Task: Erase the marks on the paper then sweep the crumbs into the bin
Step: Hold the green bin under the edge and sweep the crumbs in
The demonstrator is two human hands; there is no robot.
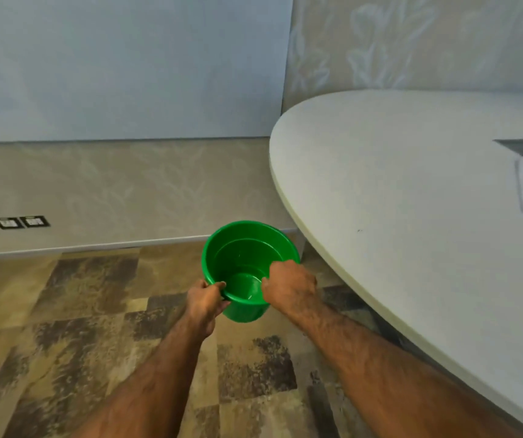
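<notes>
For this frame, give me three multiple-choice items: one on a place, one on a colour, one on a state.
1. Where is the bin?
A. on the table
B. beside the table edge, above the floor
C. on the wall shelf

2. What colour is the bin?
A. green
B. red
C. black

3. What is the left hand doing?
A. resting flat on the paper
B. hanging idle
C. gripping the bin's rim

Key: 1 B, the bin sits left of the table over the patterned floor. 2 A, its plastic is plainly green. 3 C, fingers curl over the near rim; the right hand is at the other side.
</notes>
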